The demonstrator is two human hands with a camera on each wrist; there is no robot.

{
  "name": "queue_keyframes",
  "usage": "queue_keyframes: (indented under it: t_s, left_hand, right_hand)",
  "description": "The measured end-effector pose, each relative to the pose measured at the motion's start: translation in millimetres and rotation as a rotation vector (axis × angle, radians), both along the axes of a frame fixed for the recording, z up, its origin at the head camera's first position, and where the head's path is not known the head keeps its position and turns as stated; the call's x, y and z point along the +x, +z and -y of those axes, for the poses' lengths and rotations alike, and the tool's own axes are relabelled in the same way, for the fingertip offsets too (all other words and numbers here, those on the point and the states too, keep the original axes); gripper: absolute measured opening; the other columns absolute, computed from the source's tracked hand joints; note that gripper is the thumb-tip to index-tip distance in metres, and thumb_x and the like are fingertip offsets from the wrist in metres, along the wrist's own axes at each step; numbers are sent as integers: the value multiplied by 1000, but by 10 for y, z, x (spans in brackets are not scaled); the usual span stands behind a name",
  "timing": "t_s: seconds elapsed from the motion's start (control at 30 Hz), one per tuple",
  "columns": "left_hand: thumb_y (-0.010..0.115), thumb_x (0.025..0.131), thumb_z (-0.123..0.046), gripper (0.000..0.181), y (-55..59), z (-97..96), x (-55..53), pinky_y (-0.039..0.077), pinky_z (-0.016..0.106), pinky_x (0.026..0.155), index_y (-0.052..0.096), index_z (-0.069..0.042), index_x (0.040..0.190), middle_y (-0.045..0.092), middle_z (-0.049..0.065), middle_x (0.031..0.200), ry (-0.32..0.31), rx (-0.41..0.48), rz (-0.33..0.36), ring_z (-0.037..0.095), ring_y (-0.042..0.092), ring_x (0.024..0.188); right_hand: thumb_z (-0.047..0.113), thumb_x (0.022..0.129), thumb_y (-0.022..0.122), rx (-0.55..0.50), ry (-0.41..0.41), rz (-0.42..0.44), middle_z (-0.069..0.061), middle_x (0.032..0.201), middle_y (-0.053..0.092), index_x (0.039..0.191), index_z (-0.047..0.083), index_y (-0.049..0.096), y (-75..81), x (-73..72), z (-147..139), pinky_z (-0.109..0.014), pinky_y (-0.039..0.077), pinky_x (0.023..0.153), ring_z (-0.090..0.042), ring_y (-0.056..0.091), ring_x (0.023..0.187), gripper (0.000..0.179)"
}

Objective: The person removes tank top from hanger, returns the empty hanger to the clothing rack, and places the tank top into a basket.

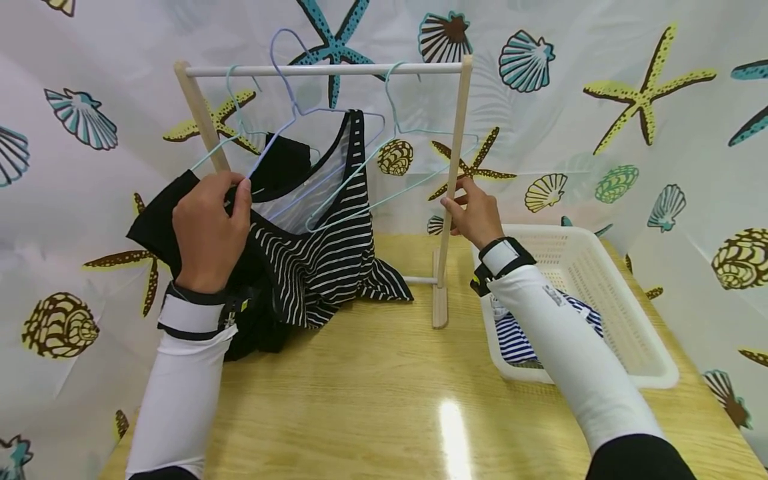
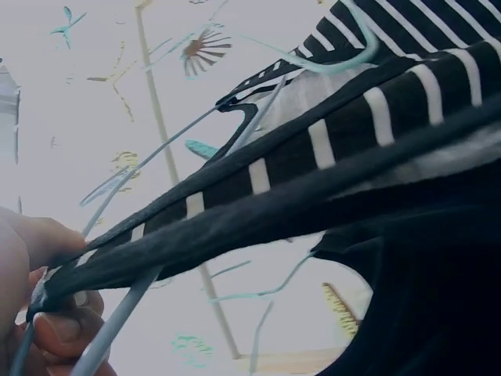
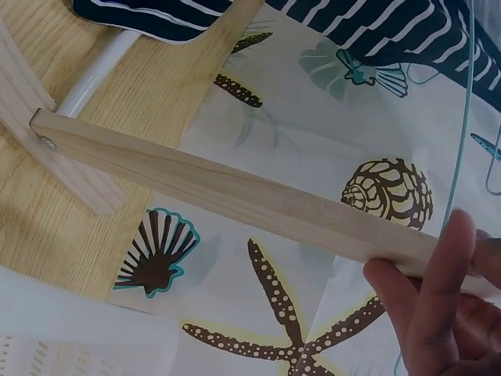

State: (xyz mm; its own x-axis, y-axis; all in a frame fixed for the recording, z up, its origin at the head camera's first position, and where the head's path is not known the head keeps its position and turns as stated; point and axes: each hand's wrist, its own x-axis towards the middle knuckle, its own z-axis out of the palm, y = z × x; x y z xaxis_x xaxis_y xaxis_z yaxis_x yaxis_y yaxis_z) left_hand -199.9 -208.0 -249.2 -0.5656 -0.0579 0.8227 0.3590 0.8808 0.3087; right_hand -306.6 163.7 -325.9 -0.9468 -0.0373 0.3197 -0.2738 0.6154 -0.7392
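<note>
A black-and-white striped tank top hangs on a lavender hanger, whose hook is over the rail of a small clothes rack. My left hand pinches one shoulder strap together with that hanger's end, as the left wrist view shows. The other strap sits over the hanger's opposite arm. With thumb and fingers, my right hand grips the rack's right wooden post. A bare teal hanger hangs in front of the top's right side.
Behind my left hand, a black garment hangs on another teal hanger. Right of the rack stands a white plastic basket holding a blue-and-white striped garment. The rack stands on a wooden table before a patterned curtain.
</note>
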Motion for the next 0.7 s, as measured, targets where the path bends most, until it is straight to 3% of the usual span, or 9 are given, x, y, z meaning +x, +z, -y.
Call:
queue_keyframes:
  t_s: [0.33,0.7]
  left_hand:
    - [57,97,-23,30,120,15,307,35,42,60,69,4,100,68,21,87,33,-15,-30,33,57,68]
    - [56,97,-22,30,254,66,674,30,38,57,70,5,99,67,21,83,48,-39,-29,32,55,64]
  right_hand:
    - [23,96,61,0,1,2,-22,105,67,123,6,52,-9,-10,-15,-29,54,50,-33,70,80,33]
    - [23,96,61,1,1,2,-23,106,67,123,6,52,-8,0,-19,-28,53,49,-37,69,81,34]
